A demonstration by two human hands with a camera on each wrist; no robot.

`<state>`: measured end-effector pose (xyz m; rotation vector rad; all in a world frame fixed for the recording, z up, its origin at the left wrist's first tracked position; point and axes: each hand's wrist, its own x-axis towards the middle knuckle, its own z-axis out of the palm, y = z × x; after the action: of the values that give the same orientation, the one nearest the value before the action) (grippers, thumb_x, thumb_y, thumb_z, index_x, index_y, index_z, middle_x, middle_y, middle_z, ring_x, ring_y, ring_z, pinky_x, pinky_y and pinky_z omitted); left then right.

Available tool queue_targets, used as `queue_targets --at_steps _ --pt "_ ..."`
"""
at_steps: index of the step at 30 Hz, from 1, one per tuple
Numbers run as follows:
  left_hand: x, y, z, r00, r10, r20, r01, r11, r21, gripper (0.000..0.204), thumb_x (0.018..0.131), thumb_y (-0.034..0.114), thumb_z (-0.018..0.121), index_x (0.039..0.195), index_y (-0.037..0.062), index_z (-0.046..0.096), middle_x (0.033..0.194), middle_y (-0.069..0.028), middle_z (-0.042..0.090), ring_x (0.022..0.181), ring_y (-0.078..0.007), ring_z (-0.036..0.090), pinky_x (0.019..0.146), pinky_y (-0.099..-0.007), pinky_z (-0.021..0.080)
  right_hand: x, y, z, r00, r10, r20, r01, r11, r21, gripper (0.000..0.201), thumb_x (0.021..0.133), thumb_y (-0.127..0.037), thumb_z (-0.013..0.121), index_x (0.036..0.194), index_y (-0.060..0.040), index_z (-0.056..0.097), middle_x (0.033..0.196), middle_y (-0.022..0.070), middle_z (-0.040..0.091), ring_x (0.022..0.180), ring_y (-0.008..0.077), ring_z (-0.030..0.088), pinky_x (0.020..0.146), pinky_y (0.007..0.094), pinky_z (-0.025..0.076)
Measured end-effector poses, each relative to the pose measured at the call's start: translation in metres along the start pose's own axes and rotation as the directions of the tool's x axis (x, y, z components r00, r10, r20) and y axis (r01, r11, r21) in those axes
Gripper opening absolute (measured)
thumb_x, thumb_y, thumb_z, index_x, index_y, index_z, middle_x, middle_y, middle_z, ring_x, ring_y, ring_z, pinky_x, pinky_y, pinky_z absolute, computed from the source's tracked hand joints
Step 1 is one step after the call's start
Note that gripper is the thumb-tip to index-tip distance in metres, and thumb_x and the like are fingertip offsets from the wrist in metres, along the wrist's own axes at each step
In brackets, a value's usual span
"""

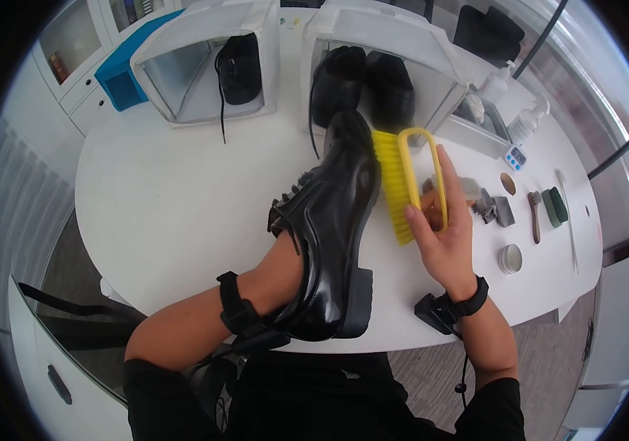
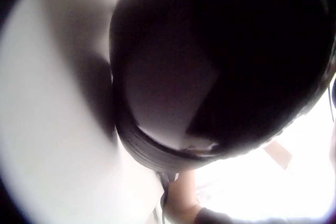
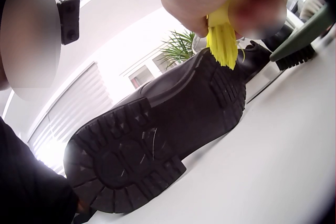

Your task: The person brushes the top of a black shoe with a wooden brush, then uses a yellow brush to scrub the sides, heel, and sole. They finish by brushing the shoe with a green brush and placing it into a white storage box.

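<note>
A glossy black lace-up shoe (image 1: 333, 228) lies tilted on its side, toe away from the body, its treaded sole (image 3: 173, 129) facing right. My left hand (image 1: 282, 268) reaches into the shoe's opening, its fingers hidden inside; the dark shoe (image 2: 210, 66) fills most of the left wrist view. In my right hand (image 1: 447, 235) is a yellow brush (image 1: 407, 187), gripped by its looped handle. The brush's bristles (image 3: 222, 43) are at the sole's edge near the toe; whether they touch it I cannot tell.
White open boxes (image 1: 270, 95) at the back hold other black shoes (image 1: 390, 84). On the right of the white table (image 1: 182, 191) lie a round tin (image 1: 510, 259), a wooden-handled brush (image 1: 535, 217), a green brush (image 1: 554, 207), a timer (image 1: 515, 157), grey scraps (image 1: 492, 208) and pump bottles (image 1: 526, 125).
</note>
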<state>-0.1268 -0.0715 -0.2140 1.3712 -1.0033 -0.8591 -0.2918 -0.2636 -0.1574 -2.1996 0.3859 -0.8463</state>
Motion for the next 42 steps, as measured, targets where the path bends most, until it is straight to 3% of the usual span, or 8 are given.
queue_targets --at_steps 2,4,10,13,26,28,31,42 --pt "0.0 0.005 0.001 1.0 -0.001 0.004 0.001 1.0 0.03 0.03 0.108 0.011 0.051 0.137 0.0019 0.048 0.12 -0.0094 0.059 0.098 -0.0154 0.064 0.085 -0.03 0.06 -0.001 0.0 0.0 1.0 0.005 0.003 -0.005 1.0 0.007 0.084 0.093 -0.004 0.067 0.165 -0.016 0.024 0.076 0.0003 0.053 0.062 0.0057 0.049 0.057 0.0211 0.041" --pt "0.0 0.016 0.003 0.989 -0.148 -0.012 0.144 0.976 -0.164 0.031 0.108 0.011 0.052 0.137 0.002 0.048 0.12 -0.0094 0.06 0.099 -0.0151 0.064 0.084 -0.0295 0.06 -0.001 0.0 0.0 1.0 0.01 0.001 -0.01 1.0 0.006 0.084 0.093 -0.004 0.067 0.165 -0.0159 0.024 0.077 0.0003 0.053 0.062 0.0057 0.049 0.058 0.0211 0.042" --pt "0.0 0.002 -0.003 1.0 0.009 0.025 -0.009 1.0 0.013 0.033 0.107 0.011 0.053 0.138 0.0023 0.048 0.12 -0.0094 0.059 0.099 -0.0148 0.064 0.084 -0.029 0.061 -0.001 0.001 0.002 1.0 0.005 0.0 -0.005 1.0 0.02 0.084 0.094 -0.004 0.067 0.165 -0.0162 0.024 0.078 0.0006 0.053 0.062 0.0061 0.05 0.058 0.0212 0.042" --pt "0.001 0.005 -0.003 0.997 -0.073 0.022 0.074 0.996 -0.053 0.033 0.108 0.012 0.052 0.139 0.0024 0.047 0.121 -0.0095 0.059 0.099 -0.0148 0.064 0.085 -0.0291 0.061 0.0 0.0 0.002 1.0 0.012 0.0 -0.012 1.0 0.015 0.084 0.094 -0.004 0.067 0.165 -0.0164 0.024 0.078 0.0008 0.054 0.061 0.0063 0.05 0.058 0.0212 0.042" --pt "0.002 0.011 -0.001 0.998 -0.056 0.01 0.056 0.998 -0.011 0.034 0.107 0.01 0.052 0.139 0.0011 0.047 0.122 -0.0098 0.059 0.1 -0.0153 0.064 0.086 -0.0296 0.06 0.0 -0.001 0.001 1.0 -0.002 -0.003 0.002 1.0 0.011 0.084 0.093 -0.003 0.067 0.165 -0.0156 0.025 0.077 0.0002 0.053 0.061 0.0053 0.049 0.057 0.0211 0.042" --pt "0.003 0.023 0.0 0.97 -0.241 0.043 0.244 0.932 -0.268 0.036 0.107 0.007 0.049 0.143 0.0023 0.043 0.124 -0.0103 0.057 0.108 -0.0157 0.058 0.094 -0.0315 0.053 0.0 0.0 0.001 1.0 0.006 -0.004 -0.005 1.0 0.022 0.084 0.093 -0.003 0.067 0.165 -0.015 0.025 0.077 -0.0002 0.053 0.061 0.005 0.049 0.057 0.0211 0.041" --pt "0.002 0.018 0.001 0.991 -0.131 0.019 0.133 0.986 -0.104 0.036 0.108 0.009 0.049 0.142 0.0033 0.043 0.124 -0.0087 0.056 0.107 -0.0142 0.059 0.091 -0.0295 0.055 0.0 -0.001 0.002 1.0 0.002 -0.007 -0.002 0.999 0.032 0.084 0.093 -0.002 0.067 0.165 -0.0145 0.024 0.076 -0.0006 0.053 0.061 0.0049 0.049 0.057 0.0209 0.041" --pt "0.003 0.02 0.001 0.991 -0.128 0.03 0.131 0.98 -0.151 0.037 0.107 0.01 0.051 0.144 0.0042 0.044 0.125 -0.0069 0.057 0.106 -0.0135 0.06 0.088 -0.0291 0.057 -0.001 -0.005 -0.003 1.0 0.023 0.008 -0.023 1.0 0.021 0.081 0.093 -0.007 0.068 0.163 -0.0129 0.028 0.079 -0.0001 0.052 0.066 0.007 0.049 0.062 0.022 0.041"
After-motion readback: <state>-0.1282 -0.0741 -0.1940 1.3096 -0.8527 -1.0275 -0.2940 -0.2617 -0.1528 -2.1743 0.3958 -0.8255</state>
